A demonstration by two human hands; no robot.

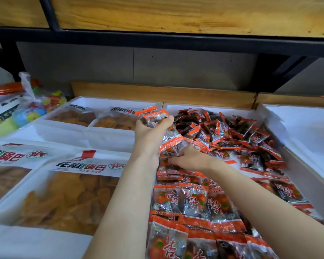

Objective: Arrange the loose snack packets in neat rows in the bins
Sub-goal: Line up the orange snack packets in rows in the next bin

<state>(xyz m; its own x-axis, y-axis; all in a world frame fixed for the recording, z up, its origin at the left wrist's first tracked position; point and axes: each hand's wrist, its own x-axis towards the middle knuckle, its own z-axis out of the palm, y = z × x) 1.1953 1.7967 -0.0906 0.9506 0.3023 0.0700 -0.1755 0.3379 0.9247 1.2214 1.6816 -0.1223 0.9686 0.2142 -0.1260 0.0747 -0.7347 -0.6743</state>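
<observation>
At centre frame, the left hand (151,133) grips a bunch of red snack packets (153,116) above the white bin (204,107); just below, the right hand (192,159) pinches one packet (171,146).

A bundle of orange-and-clear plastic snack packets (153,116) is gripped in the left hand (151,131), raised over the white foam bin (176,106). Just below, the right hand (191,158) is laid against packets; its grip cannot be made out. Nearer packets are set in overlapping rows (191,200); farther ones are heaped loosely (232,131). 4 large clear bags of golden crisps (67,199) are seen to the left.
</observation>
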